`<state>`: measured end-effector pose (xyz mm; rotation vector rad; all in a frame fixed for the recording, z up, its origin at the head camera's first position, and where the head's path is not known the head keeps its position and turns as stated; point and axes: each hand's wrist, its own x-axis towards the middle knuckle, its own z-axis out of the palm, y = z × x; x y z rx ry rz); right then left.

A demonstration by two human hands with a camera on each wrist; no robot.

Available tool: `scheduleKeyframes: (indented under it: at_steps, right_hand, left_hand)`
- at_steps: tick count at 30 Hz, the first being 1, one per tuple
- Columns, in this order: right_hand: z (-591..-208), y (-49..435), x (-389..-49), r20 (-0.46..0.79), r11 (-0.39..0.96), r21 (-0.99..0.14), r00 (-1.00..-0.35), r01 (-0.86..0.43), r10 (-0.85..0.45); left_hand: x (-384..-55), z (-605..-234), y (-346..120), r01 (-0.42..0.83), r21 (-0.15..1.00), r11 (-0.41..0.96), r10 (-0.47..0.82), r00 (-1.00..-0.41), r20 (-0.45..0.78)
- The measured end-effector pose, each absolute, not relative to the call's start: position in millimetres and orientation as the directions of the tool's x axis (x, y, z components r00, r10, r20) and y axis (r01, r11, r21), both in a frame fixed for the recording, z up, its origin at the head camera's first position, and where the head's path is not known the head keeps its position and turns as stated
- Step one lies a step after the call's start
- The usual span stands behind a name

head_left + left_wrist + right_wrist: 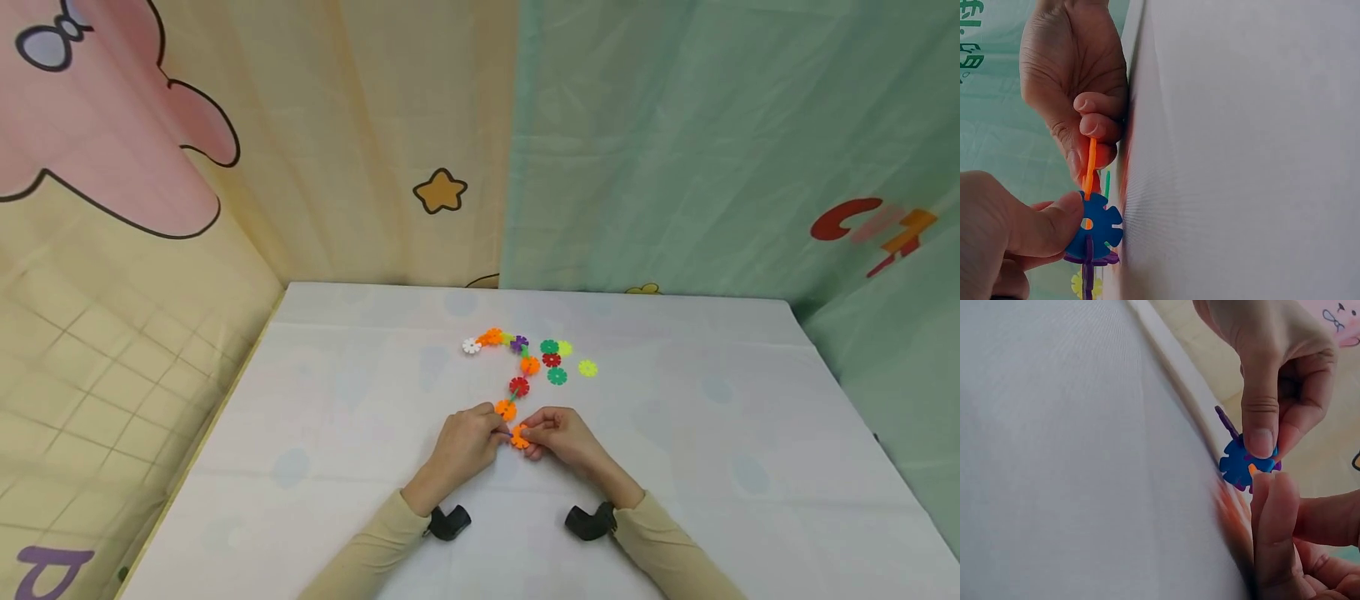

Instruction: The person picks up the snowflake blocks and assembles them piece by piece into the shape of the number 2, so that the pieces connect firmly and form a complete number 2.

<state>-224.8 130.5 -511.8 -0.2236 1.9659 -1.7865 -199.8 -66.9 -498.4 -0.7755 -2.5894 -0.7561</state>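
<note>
My left hand (467,439) pinches a blue notched disc (1102,219) between thumb and fingers. A purple disc (1088,275) stands crosswise in the blue one's edge. From the other side, my right hand (566,435) grips an orange notched disc (519,437), edge-on to the blue disc and meeting its rim; fingers partly cover the joint, so how deep it sits cannot be told. Beyond the hands curves a chain of linked discs, with an orange disc (506,409) nearest, then a red disc (518,386), and a white disc (471,346) at the far end.
Right of the chain lie loose discs: a green disc (557,376), a red disc (551,360), a yellow disc (588,368) and others. A white cloth covers the table (675,467). Printed curtains (645,150) hang behind it. Black wrist devices (450,523) sit at both sleeves.
</note>
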Motion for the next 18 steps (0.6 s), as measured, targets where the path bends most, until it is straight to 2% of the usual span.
scheduleKeyframes:
  at_steps: [14,18]
  right_hand:
    - [-510,119,-220,-0.253,0.088,-0.968,-0.902,0.237,-0.350]
    - [-509,118,-221,-0.232,0.118,-0.972,-0.910,0.203,-0.345]
  left_hand:
    - [-202,-505,-69,0.609,0.436,0.663,0.386,-0.777,0.498]
    - [-202,-507,-68,0.610,0.446,0.655,0.385,-0.777,0.498]
